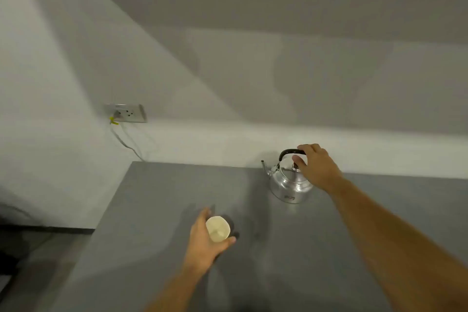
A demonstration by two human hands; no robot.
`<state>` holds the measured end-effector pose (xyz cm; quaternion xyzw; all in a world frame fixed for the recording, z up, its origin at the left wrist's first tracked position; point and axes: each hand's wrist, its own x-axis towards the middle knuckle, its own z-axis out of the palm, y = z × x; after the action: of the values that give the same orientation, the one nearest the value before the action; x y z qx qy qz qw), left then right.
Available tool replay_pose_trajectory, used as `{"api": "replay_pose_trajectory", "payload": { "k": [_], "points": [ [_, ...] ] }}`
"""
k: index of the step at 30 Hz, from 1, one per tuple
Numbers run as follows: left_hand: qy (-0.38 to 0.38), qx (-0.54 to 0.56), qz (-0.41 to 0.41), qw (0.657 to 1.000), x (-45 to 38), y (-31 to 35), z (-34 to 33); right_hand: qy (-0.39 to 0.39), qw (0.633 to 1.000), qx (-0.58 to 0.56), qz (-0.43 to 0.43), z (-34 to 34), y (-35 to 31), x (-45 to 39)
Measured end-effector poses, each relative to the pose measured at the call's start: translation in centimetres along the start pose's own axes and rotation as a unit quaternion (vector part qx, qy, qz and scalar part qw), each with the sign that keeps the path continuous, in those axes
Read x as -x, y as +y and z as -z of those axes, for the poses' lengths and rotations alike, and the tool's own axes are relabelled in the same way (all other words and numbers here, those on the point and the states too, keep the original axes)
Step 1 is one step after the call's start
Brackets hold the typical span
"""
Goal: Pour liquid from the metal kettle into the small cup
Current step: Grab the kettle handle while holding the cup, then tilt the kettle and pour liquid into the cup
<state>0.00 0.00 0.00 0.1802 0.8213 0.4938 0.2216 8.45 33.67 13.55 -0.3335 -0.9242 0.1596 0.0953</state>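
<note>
The grey surface [162, 210] carried everything, running back to a pale wall [228, 78] where a socket plate [125, 113] with a thin cable sat well off to the left of both hands. The metal kettle [288, 185] stood upright directly beneath the right hand [317, 167], near the back edge, its spout [264, 167] aimed left, to the side where the other hand was. That right hand was spread at the kettle's dark arched handle [291, 152], fingers over the top and thumb under it beside the lid knob, not yet shut around it; whether the fingers already touched the handle could not be told. Nearer the person and well apart from the kettle, the left hand [206, 238] was wrapped around the small cup [217, 229], gripping its side with the thumb on the near wall; the pale mouth faced upward, and whether it rested on the surface or was held just above it could not be made out. The step in hand looked like taking hold of the kettle, with pouring not begun. The next move would probably call for closing firmly on the handle, lifting, bringing the spout over the cup's narrow mouth, and tipping slowly while the left hand steadied the cup.
</note>
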Motion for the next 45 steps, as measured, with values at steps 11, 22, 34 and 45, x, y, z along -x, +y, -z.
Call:
{"api": "replay_pose_trajectory", "payload": {
  "k": [11, 22, 34, 45],
  "points": [
    [0.067, 0.036, 0.047, 0.996, 0.0, -0.4, -1.9, -0.064, 0.997, -0.016, -0.049, -2.1, 3.2, -5.7],
    [0.077, 0.032, 0.056, 0.995, 0.2, -0.6, -1.7, -0.061, 0.99, -0.081, -0.098, -2.8, 2.8, -6.7],
    [0.071, 0.039, 0.034, 0.996, 0.1, -2.0, -1.9, -0.055, 0.983, -0.134, -0.113, -2.4, 1.6, -4.8],
    [0.079, 0.04, 0.043, 0.995, 0.1, -2.4, -2.4, -0.078, 0.988, -0.128, -0.031, 0.8, -3.4, -2.4]
  ]
}}
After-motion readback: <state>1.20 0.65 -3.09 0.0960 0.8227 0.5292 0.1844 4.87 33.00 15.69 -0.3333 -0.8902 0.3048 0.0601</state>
